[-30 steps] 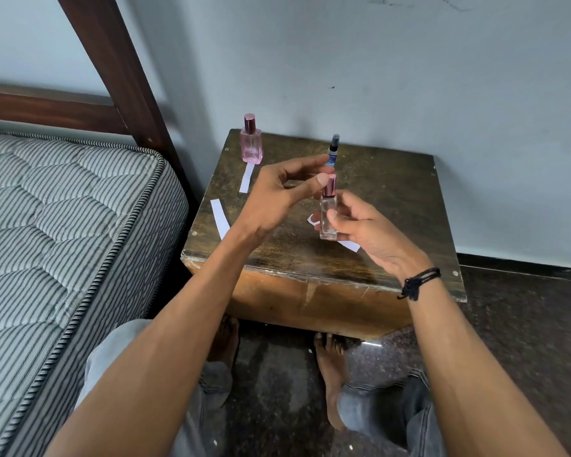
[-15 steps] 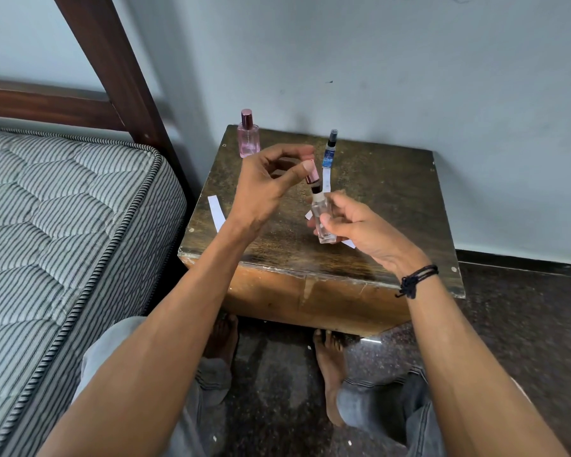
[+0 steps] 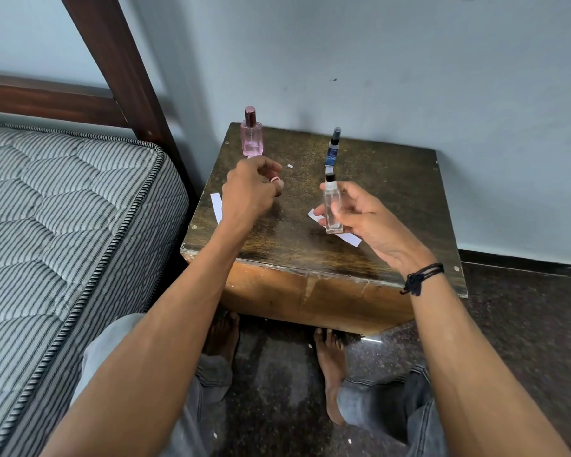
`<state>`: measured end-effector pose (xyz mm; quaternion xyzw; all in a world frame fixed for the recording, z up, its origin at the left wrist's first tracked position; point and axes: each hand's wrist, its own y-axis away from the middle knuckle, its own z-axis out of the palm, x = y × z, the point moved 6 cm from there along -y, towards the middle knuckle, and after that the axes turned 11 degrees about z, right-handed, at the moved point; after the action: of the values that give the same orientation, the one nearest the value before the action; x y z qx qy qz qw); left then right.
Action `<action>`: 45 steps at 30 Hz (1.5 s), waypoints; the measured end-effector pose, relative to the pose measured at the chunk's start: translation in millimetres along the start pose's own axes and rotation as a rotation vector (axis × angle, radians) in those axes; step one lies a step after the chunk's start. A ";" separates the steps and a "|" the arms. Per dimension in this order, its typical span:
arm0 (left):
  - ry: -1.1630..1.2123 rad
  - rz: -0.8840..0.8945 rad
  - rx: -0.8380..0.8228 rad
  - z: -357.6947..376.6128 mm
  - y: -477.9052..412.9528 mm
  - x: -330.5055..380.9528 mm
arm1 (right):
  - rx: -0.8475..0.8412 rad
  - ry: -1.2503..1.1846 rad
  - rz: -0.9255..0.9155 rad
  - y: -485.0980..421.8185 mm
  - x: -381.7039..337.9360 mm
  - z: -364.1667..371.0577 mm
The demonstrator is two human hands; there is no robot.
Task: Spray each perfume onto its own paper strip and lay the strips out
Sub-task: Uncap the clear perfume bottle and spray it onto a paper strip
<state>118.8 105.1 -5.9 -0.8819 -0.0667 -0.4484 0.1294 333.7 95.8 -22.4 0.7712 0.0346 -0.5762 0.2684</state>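
Clear bottle [image 3: 332,206] is standing upright, nozzle pointing up, clamped in the right hand [image 3: 363,219] above the wooden table [image 3: 393,206]. From left: striped mattress [image 3: 63,209], a strip [image 3: 217,207], the left hand [image 3: 251,189] curling around a pink cap [image 3: 275,179], pink bottle [image 3: 252,135], blue bottle [image 3: 333,148], pale wall.

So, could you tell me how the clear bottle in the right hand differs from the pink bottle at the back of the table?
The clear bottle is held above the table in the right hand; the pink bottle stands on the table. The clear bottle's spray nozzle is bare, while the pink bottle wears its cap. The clear bottle is colourless, the other pink. Both are upright.
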 end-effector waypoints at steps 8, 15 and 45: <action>-0.081 -0.021 -0.097 6.0 2.8 -1.7 | 0.051 -0.152 -0.064 3.3 -4.6 -6.8; -0.105 -0.021 -0.132 7.8 4.9 1.4 | -0.171 -0.601 -0.172 13.7 -16.8 -14.3; -0.270 0.392 -0.170 51.8 34.5 41.7 | 0.107 -0.585 -0.119 6.9 -12.1 -21.5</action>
<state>191.5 87.0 -7.3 -0.9377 0.1269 -0.2967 0.1291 350.9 102.8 -4.7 0.5820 -0.0296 -0.7897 0.1918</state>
